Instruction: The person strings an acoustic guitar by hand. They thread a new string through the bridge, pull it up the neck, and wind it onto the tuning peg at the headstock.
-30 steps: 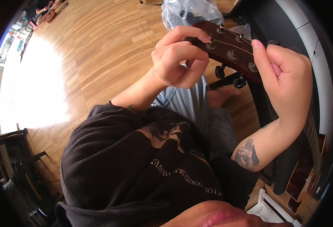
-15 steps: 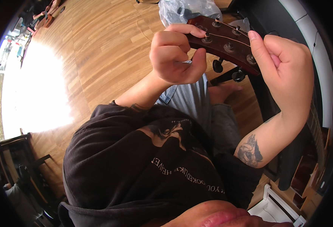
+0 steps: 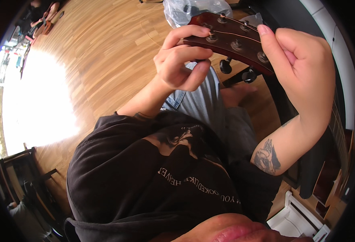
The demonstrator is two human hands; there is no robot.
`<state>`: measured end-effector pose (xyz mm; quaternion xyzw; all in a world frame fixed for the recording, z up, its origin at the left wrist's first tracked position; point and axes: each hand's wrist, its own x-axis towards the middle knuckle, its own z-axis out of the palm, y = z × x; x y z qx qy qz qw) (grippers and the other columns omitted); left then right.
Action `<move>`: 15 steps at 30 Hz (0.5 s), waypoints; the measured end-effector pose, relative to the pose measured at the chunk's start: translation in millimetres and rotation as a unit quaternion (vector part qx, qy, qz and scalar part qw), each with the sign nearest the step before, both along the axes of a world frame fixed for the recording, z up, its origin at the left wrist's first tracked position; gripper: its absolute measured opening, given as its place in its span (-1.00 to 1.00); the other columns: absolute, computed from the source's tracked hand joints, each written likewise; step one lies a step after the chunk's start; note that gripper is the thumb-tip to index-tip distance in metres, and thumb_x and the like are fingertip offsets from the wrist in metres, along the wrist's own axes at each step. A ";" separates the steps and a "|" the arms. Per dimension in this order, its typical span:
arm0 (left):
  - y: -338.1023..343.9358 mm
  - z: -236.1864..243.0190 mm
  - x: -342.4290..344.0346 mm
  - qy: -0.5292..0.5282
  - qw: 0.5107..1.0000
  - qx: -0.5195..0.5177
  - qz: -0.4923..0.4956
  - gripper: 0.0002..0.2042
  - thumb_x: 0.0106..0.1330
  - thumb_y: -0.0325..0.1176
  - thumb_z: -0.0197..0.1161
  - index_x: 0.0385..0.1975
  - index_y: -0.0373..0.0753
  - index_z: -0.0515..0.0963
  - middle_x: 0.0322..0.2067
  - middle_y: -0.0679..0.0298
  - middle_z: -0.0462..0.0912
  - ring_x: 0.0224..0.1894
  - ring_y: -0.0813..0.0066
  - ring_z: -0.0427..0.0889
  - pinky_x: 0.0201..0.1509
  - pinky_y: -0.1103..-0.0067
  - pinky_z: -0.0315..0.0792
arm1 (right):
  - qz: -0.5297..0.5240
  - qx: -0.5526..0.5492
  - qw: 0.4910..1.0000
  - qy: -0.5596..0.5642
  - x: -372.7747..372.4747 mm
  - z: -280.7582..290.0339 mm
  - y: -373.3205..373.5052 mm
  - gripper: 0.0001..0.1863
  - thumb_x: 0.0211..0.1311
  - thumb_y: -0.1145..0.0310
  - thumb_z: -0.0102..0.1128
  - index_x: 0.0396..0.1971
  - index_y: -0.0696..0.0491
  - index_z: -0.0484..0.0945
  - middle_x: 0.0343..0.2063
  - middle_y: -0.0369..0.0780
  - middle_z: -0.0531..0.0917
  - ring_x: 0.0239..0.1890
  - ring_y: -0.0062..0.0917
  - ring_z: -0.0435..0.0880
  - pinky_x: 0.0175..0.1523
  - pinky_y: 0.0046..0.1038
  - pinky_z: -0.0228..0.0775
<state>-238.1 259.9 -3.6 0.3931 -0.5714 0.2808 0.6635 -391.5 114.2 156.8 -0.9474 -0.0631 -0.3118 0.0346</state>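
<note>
A dark reddish-brown guitar headstock [image 3: 225,40] with metal posts and black tuning pegs [image 3: 248,76] is held up in front of me. My left hand [image 3: 183,60] is at its far end. Its index fingertip presses the copper-coloured guitar string [image 3: 238,35] beside a post. The middle finger and thumb close below the edge around a tuning peg, mostly hidden by the fingers. My right hand [image 3: 302,60] is closed at the neck end, thumb along the string and fingers curled in. The guitar's neck runs down behind my right arm.
A clear plastic bag [image 3: 177,14] lies on the wooden floor [image 3: 105,52] beyond the headstock. Dark wooden chairs [image 3: 20,173] stand at the left. A white frame-like stand [image 3: 294,218] is at lower right. Far upper left, another person holds a guitar [image 3: 46,26].
The headstock has shifted slightly left and up. My left hand's middle finger has straightened toward the headstock edge, and the thumb has moved left and down. My right hand keeps its grip.
</note>
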 end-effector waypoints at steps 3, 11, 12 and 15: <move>-1.5 0.6 12.0 -0.083 0.995 -0.013 0.050 -0.75 0.16 -0.41 0.50 -0.23 -0.37 0.64 -0.46 0.07 0.71 -0.06 -0.02 0.73 -0.14 0.35 0.68 | -0.030 0.001 0.999 0.041 -1.5 9.9 11.7 -0.51 0.39 0.37 0.31 -0.71 0.18 0.32 -0.78 -0.18 0.21 -0.74 -0.46 0.12 -0.56 -0.38 -0.06; -9.1 -3.6 8.4 -0.108 0.984 -0.028 0.138 -0.75 0.34 -0.37 0.45 -0.21 -0.30 0.48 -0.25 0.08 0.49 -0.11 0.00 0.72 -0.15 0.30 0.73 | -0.113 -0.019 0.992 0.058 -1.1 25.3 22.4 -0.70 0.21 0.29 0.24 -0.67 0.09 0.68 -0.74 -0.09 0.58 -0.66 -0.20 0.63 -0.49 -0.25 0.50; -15.6 -6.8 4.4 -0.070 0.989 -0.046 0.122 -0.77 0.36 -0.41 0.40 -0.21 -0.31 0.45 -0.20 -0.02 0.52 -0.09 0.00 0.71 -0.13 0.30 0.72 | -0.113 -0.014 0.992 0.062 -3.5 24.4 24.1 -0.72 0.20 0.30 0.24 -0.65 0.10 0.70 -0.72 -0.07 0.61 -0.65 -0.20 0.66 -0.47 -0.24 0.53; -29.4 -9.0 -5.1 -0.002 0.989 -0.084 0.124 -0.80 0.45 -0.54 0.21 -0.12 -0.35 0.29 -0.09 -0.28 0.56 -0.12 0.09 0.67 -0.13 0.38 0.69 | -0.077 -0.030 0.996 0.021 5.8 9.0 11.7 -0.76 0.17 0.35 0.23 -0.61 0.15 0.69 -0.66 -0.05 0.65 -0.64 -0.22 0.68 -0.48 -0.29 0.54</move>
